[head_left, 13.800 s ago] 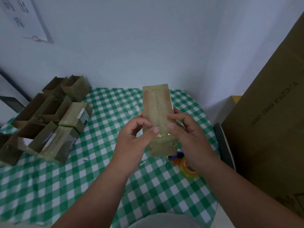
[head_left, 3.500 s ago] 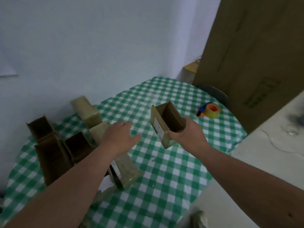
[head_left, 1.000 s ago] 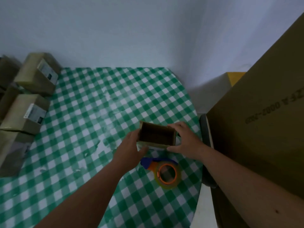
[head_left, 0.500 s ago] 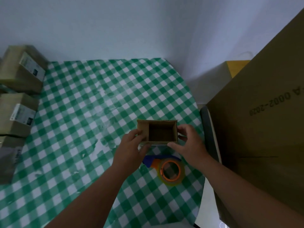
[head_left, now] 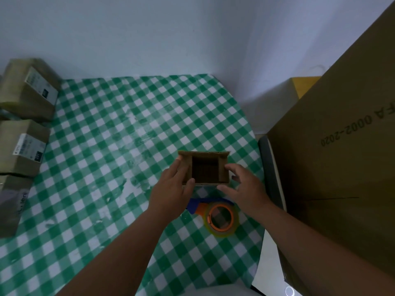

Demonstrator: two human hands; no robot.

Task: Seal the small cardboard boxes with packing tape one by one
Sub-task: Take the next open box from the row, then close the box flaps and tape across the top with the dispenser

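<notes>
**Mei:** While the box is open like that, what is each grip doing?

**Tao:** The left hand (head_left: 171, 189) lies along the left side of the small cardboard box (head_left: 204, 168), fingers nearly straight on the left flap and the thumb at the near corner. It presses more than it clasps. The right hand (head_left: 243, 186) mirrors it: relaxed fingers by the right flap, thumb at the near edge. Neither grip is closed round anything.

**Mei:** Why frame it from both sides?

**Tao:** My guess is to steady it and fold the side flaps inward. The box stands upright on the worktop (head_left: 119, 129), mouth up, flaps raised, dark interior showing, so it can't take tape yet.

**Mei:** And the tape?

**Tao:** The packing tape roll (head_left: 221, 217), with its orange core and blue handle, lies flat just nearer the person than the box, between the wrists. Likely parked there so either hand can drop onto it once the flaps are down.

**Mei:** What's further out?

**Tao:** The green checked cloth covers the round worktop. Along its left edge sit closed labelled boxes (head_left: 27, 90), well apart from the one in hand; they look done, though I can't see their tape clearly. A large carton (head_left: 333, 159) stands off the right edge against the wall, with a yellow thing (head_left: 303, 85) behind it.

**Mei:** Any risk?

**Tao:** The box sits fairly close to the right rim, so a hard push on the left flap might slide it that way.
</notes>
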